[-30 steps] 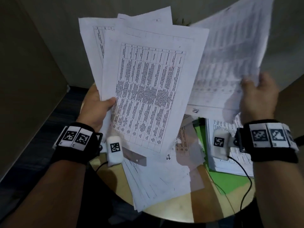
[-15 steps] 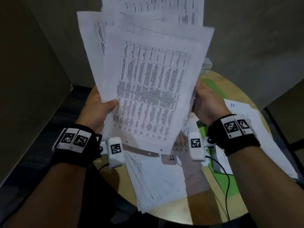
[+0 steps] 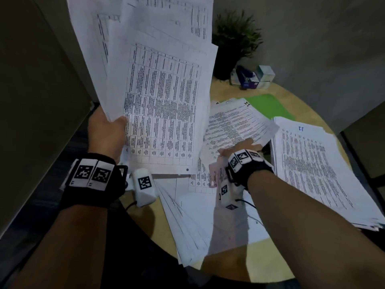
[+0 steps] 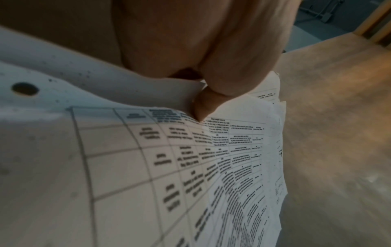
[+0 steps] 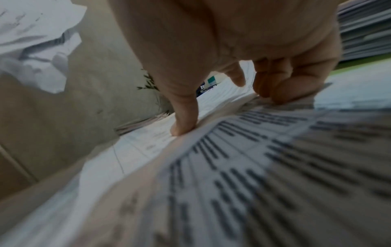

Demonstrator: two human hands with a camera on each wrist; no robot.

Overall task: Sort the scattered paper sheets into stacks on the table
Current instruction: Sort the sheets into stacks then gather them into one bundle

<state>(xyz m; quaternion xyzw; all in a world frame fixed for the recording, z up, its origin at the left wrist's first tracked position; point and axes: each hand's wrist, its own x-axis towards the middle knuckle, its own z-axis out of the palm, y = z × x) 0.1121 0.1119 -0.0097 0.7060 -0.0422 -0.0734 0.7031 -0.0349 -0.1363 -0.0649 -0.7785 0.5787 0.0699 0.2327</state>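
My left hand (image 3: 106, 132) holds up a fan of printed table sheets (image 3: 162, 105) over the table's left side, with the thumb (image 4: 203, 107) pressed on the front sheet (image 4: 148, 167). My right hand (image 3: 242, 150) is down at the table's middle and pinches the near edge of one printed sheet (image 3: 235, 124) lying on a small stack. In the right wrist view the thumb (image 5: 182, 127) presses on this sheet (image 5: 264, 167) and the other fingers are curled at its edge. A thick stack (image 3: 312, 170) lies to the right, and loose sheets (image 3: 193, 222) spread at the front.
The round wooden table (image 3: 260, 265) bears a green folder (image 3: 268, 105) under the middle stack. A potted plant (image 3: 235, 42) and small boxes (image 3: 252, 78) stand at the far edge. Walls close in on the left and behind.
My right hand left the fan and came down to the middle stack with one sheet. The left hand kept the fan raised.
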